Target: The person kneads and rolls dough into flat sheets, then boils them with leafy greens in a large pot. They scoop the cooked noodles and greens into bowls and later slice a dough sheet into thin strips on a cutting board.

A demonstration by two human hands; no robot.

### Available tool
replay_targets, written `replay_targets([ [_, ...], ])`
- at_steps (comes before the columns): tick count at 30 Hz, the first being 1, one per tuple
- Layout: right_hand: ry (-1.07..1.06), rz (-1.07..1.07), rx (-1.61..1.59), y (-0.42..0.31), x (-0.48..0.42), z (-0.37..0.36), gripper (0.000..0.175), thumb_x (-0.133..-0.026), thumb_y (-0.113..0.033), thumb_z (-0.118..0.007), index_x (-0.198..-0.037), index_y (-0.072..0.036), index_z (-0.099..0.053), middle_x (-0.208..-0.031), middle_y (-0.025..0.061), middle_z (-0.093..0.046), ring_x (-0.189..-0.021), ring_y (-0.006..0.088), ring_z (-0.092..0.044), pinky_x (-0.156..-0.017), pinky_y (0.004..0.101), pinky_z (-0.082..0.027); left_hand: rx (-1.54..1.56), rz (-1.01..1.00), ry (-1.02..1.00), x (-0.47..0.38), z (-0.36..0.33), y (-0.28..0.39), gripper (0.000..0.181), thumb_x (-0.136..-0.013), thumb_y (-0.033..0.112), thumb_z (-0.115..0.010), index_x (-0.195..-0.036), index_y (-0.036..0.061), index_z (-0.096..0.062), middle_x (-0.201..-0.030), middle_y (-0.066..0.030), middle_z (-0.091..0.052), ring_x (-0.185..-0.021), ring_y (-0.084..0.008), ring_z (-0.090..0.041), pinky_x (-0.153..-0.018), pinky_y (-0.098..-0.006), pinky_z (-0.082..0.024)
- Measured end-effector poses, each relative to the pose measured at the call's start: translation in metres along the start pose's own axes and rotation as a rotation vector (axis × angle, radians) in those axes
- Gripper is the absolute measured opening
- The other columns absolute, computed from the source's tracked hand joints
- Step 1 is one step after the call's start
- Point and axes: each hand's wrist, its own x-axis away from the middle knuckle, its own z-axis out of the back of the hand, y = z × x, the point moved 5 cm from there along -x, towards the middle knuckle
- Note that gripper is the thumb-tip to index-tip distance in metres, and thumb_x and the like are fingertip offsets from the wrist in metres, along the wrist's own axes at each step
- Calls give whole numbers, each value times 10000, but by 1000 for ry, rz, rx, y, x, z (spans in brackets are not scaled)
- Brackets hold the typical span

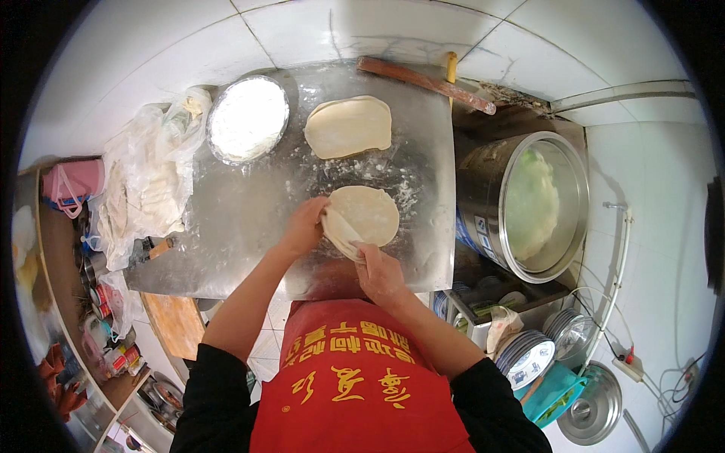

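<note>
A rolled-out sheet of dough (365,212) lies on the steel tabletop (238,249), its near-left edge lifted and folded over. My left hand (307,225) pinches the upper end of that fold between thumb and fingers. The lower end is gripped by my right hand (380,274), close to the table's front edge. Beyond, a second dough sheet (349,127), roughly rectangular, rests flat with loose flour scattered below it. A round metal bowl of white flour (248,119) stands to its left.
A wooden rolling pin (425,85) lies along the back edge. To the right stands a large steel pot (512,206) holding greenish, cloudy liquid. Plastic-wrapped dough (150,181) covers the table's left end. Stacked plates (527,359) and a pot lid (592,405) sit lower right.
</note>
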Motion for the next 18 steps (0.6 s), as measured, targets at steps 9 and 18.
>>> replay_targets([
  [9, 196, -313, 65, 105, -41, 41, 273, -800, -145, -638, -1022, -21, -539, -941, 219, -632, -900, 388, -613, -775, 444, -481, -338, 156, -6, -28, -16, -3, 293, -760, 161, -649, -1014, 38, -570, -931, -173, -560, -971, -387, -532, -866, -462, -433],
  [18, -18, -550, 223, 110, -67, 36, 349, -754, -211, -689, -1027, -9, -610, -955, 176, -658, -910, 333, -626, -808, 399, -484, -184, 87, -265, -28, -24, 14, 327, -788, 200, -681, -1009, -8, -561, -1016, -183, -620, -951, -293, -609, -780, -398, -488],
])
